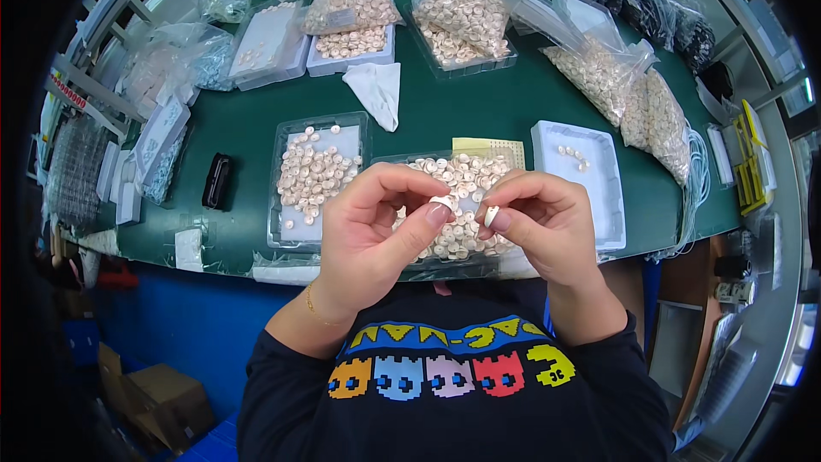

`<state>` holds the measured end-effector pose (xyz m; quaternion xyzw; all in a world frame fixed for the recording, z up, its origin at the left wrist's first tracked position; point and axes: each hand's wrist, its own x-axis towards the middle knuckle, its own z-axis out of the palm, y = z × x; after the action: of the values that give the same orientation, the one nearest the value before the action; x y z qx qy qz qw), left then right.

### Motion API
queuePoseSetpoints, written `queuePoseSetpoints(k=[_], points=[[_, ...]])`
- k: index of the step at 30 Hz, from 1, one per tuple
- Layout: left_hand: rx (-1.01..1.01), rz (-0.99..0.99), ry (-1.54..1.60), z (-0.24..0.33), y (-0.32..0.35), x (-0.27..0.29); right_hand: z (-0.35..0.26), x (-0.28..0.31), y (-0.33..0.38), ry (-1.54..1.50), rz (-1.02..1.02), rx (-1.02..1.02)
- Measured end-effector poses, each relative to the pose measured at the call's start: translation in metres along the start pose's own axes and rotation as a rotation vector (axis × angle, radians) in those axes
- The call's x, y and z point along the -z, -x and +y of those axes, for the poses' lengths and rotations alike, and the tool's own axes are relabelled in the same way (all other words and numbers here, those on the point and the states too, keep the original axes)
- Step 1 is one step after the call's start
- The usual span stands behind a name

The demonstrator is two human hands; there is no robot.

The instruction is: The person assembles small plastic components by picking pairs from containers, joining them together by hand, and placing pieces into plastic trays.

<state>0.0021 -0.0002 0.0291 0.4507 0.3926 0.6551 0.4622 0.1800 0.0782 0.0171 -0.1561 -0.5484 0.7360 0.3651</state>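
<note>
Above a clear tray [398, 156] heaped with small round cream pieces [466, 173], my two hands are held close together. My left hand [363, 235] pinches one small cream disc-like piece [443, 203] between thumb and forefinger. A second small cream piece [491, 216] is pinched the same way in my right hand [552, 231]. The two pieces are apart. Their fine detail is too small to make out, and my hands hide parts of the tray below.
Left of the middle tray stands another tray [278, 192] of such pieces. On the right, a white tray [601, 210] holds several. Filled plastic bags [462, 21] and a white cloth [376, 94] lie farther back. A black case [217, 181] is at left.
</note>
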Motion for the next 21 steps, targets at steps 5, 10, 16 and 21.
queuePoseSetpoints(k=[5,10,16,21], points=[[-0.021,-0.022,-0.042,-0.001,0.000,-0.002,0.002,-0.008,-0.004,0.114,0.073,0.090],[-0.048,-0.014,-0.087,-0.007,0.002,-0.003,0.001,-0.018,-0.007,0.185,0.069,0.211],[-0.138,-0.017,-0.164,-0.007,0.002,-0.004,-0.003,-0.021,-0.005,0.286,0.083,0.274],[-0.135,0.000,-0.177,-0.004,0.003,-0.005,-0.001,-0.022,-0.006,0.322,0.086,0.349]])
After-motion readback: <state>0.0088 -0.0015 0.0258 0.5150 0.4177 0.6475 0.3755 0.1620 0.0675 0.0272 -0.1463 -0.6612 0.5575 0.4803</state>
